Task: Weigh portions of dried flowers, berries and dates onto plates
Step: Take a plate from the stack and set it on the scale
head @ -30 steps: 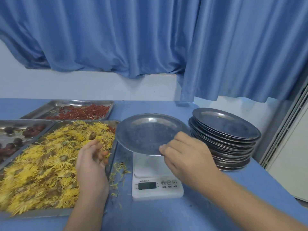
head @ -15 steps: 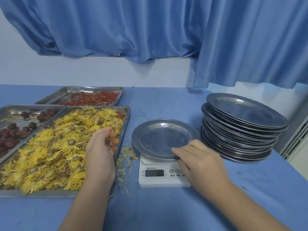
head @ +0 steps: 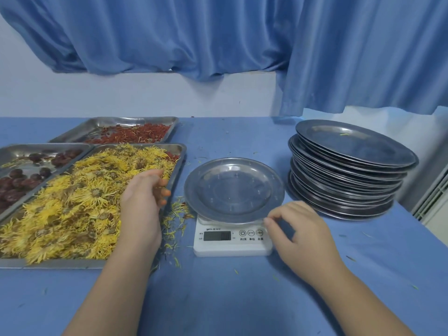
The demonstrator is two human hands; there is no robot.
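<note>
An empty steel plate [head: 234, 190] sits on the white scale [head: 232, 246] at the table's middle. My right hand [head: 300, 231] is at the plate's near right rim, thumb and forefinger pinching its edge. My left hand [head: 143, 200] hovers over the right edge of the tray of yellow dried flowers [head: 72, 202], fingers curled round a small handful that is mostly hidden. Dark dates [head: 17, 183] lie in the tray at far left. Red berries [head: 135, 133] fill the tray behind.
A tall stack of steel plates [head: 346, 175] stands right of the scale. Loose petals [head: 175, 217] are scattered between the flower tray and the scale. Blue curtains hang behind the blue table [head: 218, 299]. The table's right edge is close to the stack.
My right hand has lowered the plate from a tilted hold onto the scale, where it now lies flat. My left hand has stayed curled at the flower tray's right edge.
</note>
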